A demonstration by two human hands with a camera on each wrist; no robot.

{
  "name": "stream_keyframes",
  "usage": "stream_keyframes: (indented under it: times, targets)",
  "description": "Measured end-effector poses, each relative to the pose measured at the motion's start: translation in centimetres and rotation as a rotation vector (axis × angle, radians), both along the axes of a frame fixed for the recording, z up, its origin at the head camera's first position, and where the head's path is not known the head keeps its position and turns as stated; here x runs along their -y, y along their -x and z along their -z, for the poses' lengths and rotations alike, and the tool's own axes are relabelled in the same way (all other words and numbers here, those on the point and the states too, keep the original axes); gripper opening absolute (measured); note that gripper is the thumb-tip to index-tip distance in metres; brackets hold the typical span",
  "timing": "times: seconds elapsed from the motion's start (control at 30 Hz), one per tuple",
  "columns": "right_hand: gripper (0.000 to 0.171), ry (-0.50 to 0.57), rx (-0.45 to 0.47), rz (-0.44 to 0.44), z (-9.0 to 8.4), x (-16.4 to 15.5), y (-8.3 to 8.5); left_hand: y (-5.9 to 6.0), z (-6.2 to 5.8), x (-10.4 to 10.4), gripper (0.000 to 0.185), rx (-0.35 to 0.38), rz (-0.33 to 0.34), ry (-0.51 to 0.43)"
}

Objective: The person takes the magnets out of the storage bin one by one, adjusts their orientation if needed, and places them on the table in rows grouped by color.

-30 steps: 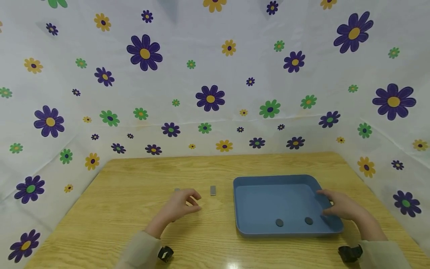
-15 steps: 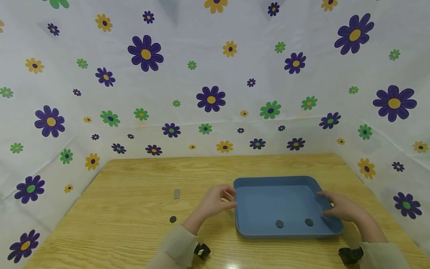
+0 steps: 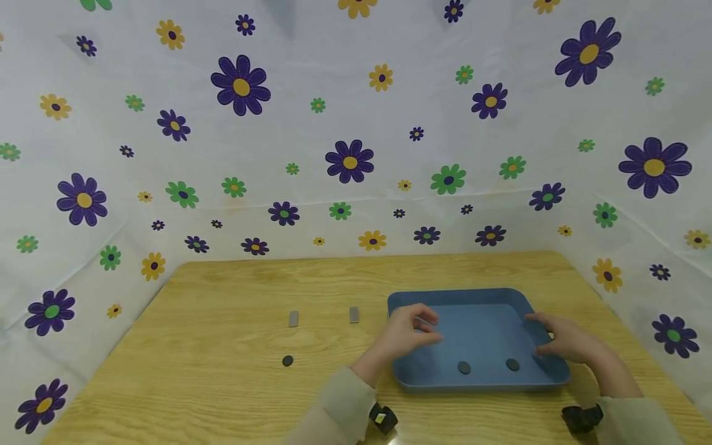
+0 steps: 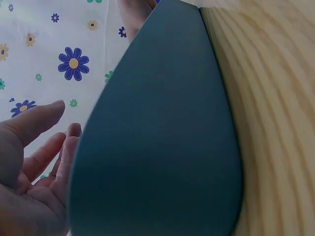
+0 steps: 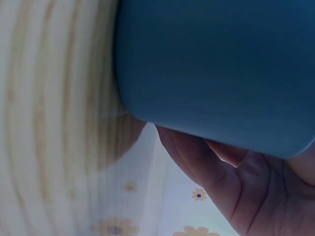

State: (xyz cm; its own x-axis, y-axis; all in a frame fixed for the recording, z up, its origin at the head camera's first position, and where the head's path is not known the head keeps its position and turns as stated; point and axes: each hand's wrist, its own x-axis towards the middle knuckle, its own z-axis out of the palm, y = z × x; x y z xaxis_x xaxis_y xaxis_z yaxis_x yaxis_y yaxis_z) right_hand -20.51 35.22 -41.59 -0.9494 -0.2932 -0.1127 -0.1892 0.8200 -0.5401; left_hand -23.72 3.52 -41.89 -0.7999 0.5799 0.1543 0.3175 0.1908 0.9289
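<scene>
Wooden surface (image 3: 222, 395) inside a white flower-print backdrop (image 3: 345, 123). Nearest, the blue tray (image 3: 478, 324) sits right of centre, two dark discs (image 3: 464, 368) lying in its near part. Right hand (image 3: 564, 342) grips the tray's right rim, fingers curled over the edge. Left hand (image 3: 408, 330) hovers over the tray's left side, fingers loosely curled, holding nothing visible. Left of the tray, a dark disc (image 3: 287, 361) lies on the wood; farther back, two grey bars (image 3: 293, 319) lie apart.

left hand (image 3: 408, 330) grip — contents too small to tell | tray (image 4: 162, 147) — cropped, blurred
</scene>
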Motion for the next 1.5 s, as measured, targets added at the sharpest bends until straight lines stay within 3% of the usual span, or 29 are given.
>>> stream_keyframes:
  times: [0.27, 0.53, 1.07, 1.27, 1.5]
  targets:
    - [0.067, -0.026, -0.004, 0.009, 0.0, -0.1, 0.2, -0.1, 0.0, -3.0, 0.029, 0.016, -0.046, 0.035]
    - [0.068, -0.013, 0.023, 0.013, 0.1, -0.2, 0.3, -0.5, 0.8, -4.7, 0.027, 0.061, -0.013, 0.076]
    - [0.068, -0.019, 0.012, 0.02, 0.3, -0.3, 0.3, -0.2, 2.9, -5.5, 0.025, 0.13, 0.025, 0.187]
    - [0.068, 0.013, -0.009, -0.016, 1.4, -1.1, 0.6, -0.1, 3.5, -5.8, 0.025, 0.08, 0.01, 0.262]
    - [0.069, 0.057, 0.019, 0.003, 1.3, -1.0, 0.8, 0.3, 3.4, -5.6, 0.021, 0.123, 0.096, 0.329]
